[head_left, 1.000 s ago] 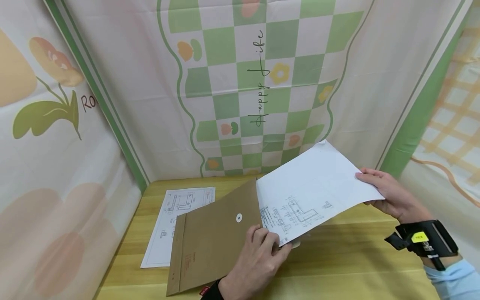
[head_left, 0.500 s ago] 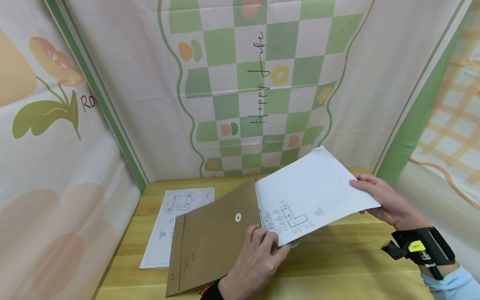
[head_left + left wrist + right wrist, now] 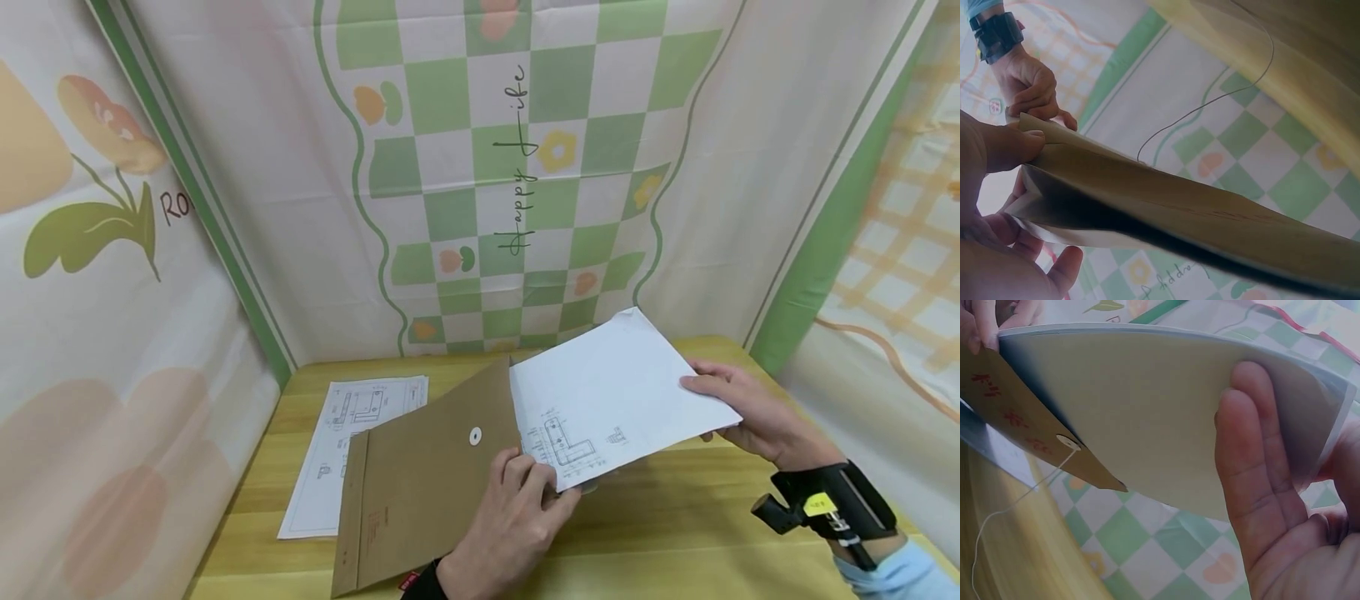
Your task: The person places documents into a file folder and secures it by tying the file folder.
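My left hand (image 3: pixel 513 525) grips the mouth edge of a brown kraft document envelope (image 3: pixel 427 483), thumb on one side and fingers on the other in the left wrist view. The envelope is tilted, with a white button (image 3: pixel 476 436) on its face. White sheets with printed technical drawings (image 3: pixel 615 375) reach partly inside it. At their far right corner, my right hand (image 3: pixel 753 417) holds the sheets, thumb on top. Seen from the right wrist, straight fingers (image 3: pixel 1247 456) lie under the sheets' plain underside. The inserted end of the sheets is hidden.
More drawing sheets (image 3: pixel 315 475) lie flat on the wooden table (image 3: pixel 675 533), partly behind the envelope. A thin string (image 3: pixel 1016 501) hangs from the envelope's button. Patterned cloth (image 3: pixel 330 250) walls the back and sides.
My right hand has moved left and slightly down, sliding the sheets further into the envelope; the printed drawing shifts toward its mouth. The left hand and envelope stay almost in place.
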A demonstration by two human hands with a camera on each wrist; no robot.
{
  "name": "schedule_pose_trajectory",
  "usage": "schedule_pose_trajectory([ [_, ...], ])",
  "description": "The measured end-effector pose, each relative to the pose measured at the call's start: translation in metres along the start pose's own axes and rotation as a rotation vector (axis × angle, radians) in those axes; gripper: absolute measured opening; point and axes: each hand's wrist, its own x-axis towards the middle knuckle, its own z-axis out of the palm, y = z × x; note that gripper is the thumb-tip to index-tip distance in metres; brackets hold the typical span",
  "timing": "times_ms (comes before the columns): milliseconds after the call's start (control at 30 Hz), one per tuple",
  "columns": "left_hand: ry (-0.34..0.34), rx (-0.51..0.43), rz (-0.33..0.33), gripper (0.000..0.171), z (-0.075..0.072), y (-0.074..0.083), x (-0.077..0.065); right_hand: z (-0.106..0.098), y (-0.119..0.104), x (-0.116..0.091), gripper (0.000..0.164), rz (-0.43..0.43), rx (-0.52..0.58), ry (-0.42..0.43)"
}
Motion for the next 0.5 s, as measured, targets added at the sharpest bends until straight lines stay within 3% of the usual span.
schedule_pose_trajectory([
  [500, 0.004, 0.002, 0.006, 0.029, -0.001, 0.001, -0.002, 0.013, 0.01, 0.007, 0.037, 0.043, -0.072, -0.014],
])
